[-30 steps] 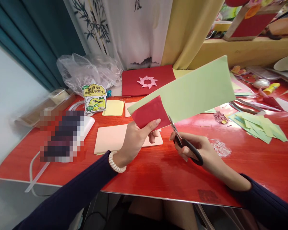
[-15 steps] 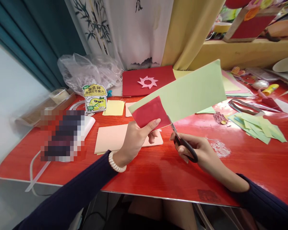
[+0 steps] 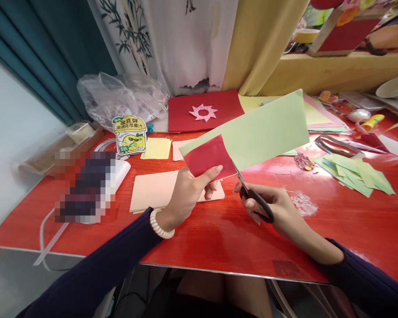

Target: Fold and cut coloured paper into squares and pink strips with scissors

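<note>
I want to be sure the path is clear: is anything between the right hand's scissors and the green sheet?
Nothing visible is: the scissors in the right hand meet the green sheet at its lower edge, beside the red square. The left hand grips both papers, apart from the scissors.

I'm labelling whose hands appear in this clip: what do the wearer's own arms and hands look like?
Both arms have long, plain, dark navy sleeves: the left sleeve and the right sleeve. A cream, ridged, coil-like band circles the left wrist; the right wrist has none. The left hand and right hand are gloveless, with no rings visible.
</note>
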Tool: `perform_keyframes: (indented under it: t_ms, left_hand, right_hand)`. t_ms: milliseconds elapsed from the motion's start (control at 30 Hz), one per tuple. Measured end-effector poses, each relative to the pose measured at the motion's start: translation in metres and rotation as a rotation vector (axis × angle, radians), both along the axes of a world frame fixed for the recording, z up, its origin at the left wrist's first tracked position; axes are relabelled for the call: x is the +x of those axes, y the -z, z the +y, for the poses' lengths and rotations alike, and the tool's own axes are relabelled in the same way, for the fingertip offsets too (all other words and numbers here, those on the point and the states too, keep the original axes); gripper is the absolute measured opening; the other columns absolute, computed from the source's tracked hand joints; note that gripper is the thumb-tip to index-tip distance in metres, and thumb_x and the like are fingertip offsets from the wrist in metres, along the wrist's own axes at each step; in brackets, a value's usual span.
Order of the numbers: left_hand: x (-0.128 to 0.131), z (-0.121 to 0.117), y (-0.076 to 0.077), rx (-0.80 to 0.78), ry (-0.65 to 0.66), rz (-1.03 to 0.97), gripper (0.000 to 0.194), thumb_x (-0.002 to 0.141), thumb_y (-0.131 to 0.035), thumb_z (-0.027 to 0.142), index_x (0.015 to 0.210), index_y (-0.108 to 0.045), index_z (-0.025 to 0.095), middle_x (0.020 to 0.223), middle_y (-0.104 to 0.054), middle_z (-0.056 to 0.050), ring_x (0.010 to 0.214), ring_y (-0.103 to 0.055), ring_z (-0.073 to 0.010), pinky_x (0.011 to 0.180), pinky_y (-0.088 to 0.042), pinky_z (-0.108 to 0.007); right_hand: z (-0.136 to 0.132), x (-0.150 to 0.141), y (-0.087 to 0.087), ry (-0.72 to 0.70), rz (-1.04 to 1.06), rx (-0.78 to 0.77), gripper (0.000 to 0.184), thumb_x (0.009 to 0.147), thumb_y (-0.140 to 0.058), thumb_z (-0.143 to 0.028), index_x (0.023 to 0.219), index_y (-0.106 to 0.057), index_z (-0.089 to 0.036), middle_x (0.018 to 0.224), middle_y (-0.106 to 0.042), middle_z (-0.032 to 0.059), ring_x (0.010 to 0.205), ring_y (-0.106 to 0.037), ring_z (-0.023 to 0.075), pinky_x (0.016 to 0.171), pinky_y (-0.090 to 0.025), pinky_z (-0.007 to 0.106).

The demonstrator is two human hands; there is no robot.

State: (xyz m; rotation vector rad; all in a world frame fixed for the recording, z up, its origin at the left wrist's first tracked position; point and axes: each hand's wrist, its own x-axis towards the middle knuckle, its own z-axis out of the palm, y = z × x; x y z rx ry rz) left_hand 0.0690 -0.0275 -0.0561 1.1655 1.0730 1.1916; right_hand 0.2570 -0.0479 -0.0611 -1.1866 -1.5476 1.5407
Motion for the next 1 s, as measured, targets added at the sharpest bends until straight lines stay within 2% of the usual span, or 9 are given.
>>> perform_keyframes:
  t_ms: [100, 233, 300, 467, 733, 867, 1000]
  left_hand:
    - [0.0012, -0.0011, -0.0009, -0.012, 0.043, -0.003, 0.043, 0.079, -0.065, 0.040, 0.046, -0.053, 0.016, 0.044, -0.051, 0.002, 0.040, -0.044, -0.0056, 0.042, -0.036, -0.021]
    - [0.0026, -0.0020, -0.0020, -0.013, 0.058, -0.019, 0.044, 0.079, -0.064, 0.040, 0.045, -0.052, 0.016, 0.044, -0.050, 0.002, 0.039, -0.042, -0.0049, 0.040, -0.033, -0.020]
    - [0.0029, -0.0021, -0.0021, -0.018, 0.051, -0.029, 0.044, 0.079, -0.064, 0.040, 0.045, -0.052, 0.016, 0.044, -0.050, 0.002, 0.039, -0.042, -0.0045, 0.039, -0.032, -0.019]
    - [0.0038, -0.0031, -0.0013, -0.021, 0.059, -0.040, 0.042, 0.080, -0.064, 0.038, 0.046, -0.053, 0.015, 0.045, -0.051, 0.002, 0.038, -0.042, -0.0038, 0.038, -0.030, -0.018]
    - [0.0047, -0.0045, 0.0001, -0.036, 0.060, -0.047, 0.041, 0.080, -0.064, 0.034, 0.046, -0.054, 0.014, 0.046, -0.053, 0.002, 0.038, -0.043, -0.0037, 0.040, -0.033, -0.018]
    - [0.0047, -0.0043, -0.0015, -0.059, 0.069, -0.039, 0.039, 0.080, -0.064, 0.033, 0.048, -0.053, 0.014, 0.046, -0.051, 0.003, 0.037, -0.043, -0.0038, 0.039, -0.032, -0.018]
    - [0.0053, -0.0048, -0.0021, -0.050, 0.081, -0.032, 0.039, 0.081, -0.063, 0.034, 0.050, -0.053, 0.014, 0.047, -0.051, 0.003, 0.037, -0.041, -0.0036, 0.040, -0.033, -0.018]
  right_hand:
    - [0.0004, 0.0002, 0.0024, 0.002, 0.030, 0.002, 0.034, 0.080, -0.062, -0.048, 0.091, -0.058, -0.016, 0.049, -0.040, -0.0061, 0.045, -0.035, 0.0090, 0.047, -0.030, 0.026]
    - [0.0006, 0.0008, 0.0030, -0.012, 0.014, 0.023, 0.031, 0.081, -0.060, -0.047, 0.075, -0.054, -0.018, 0.049, -0.041, -0.0049, 0.047, -0.036, 0.0090, 0.049, -0.031, 0.026]
    - [0.0004, 0.0000, 0.0015, 0.002, 0.006, 0.014, 0.030, 0.080, -0.061, -0.047, 0.074, -0.054, -0.018, 0.049, -0.041, -0.0052, 0.046, -0.036, 0.0085, 0.048, -0.030, 0.025]
    - [0.0007, -0.0041, -0.0008, 0.037, 0.075, -0.031, 0.038, 0.077, -0.065, -0.047, 0.094, -0.059, -0.015, 0.048, -0.041, -0.0065, 0.044, -0.035, 0.0086, 0.046, -0.030, 0.025]
    - [0.0015, -0.0051, -0.0014, 0.037, 0.066, -0.055, 0.038, 0.078, -0.065, -0.046, 0.096, -0.059, -0.014, 0.049, -0.041, -0.0070, 0.044, -0.036, 0.0079, 0.045, -0.030, 0.024]
    - [0.0026, -0.0061, 0.0008, 0.052, 0.120, -0.070, 0.043, 0.074, -0.068, -0.048, 0.099, -0.055, -0.015, 0.049, -0.041, -0.0079, 0.041, -0.036, 0.0076, 0.043, -0.029, 0.023]
    - [0.0042, -0.0063, 0.0075, 0.070, 0.198, -0.043, 0.055, 0.074, -0.070, -0.046, 0.115, -0.046, -0.020, 0.052, -0.043, -0.0092, 0.040, -0.036, 0.0067, 0.041, -0.029, 0.022]
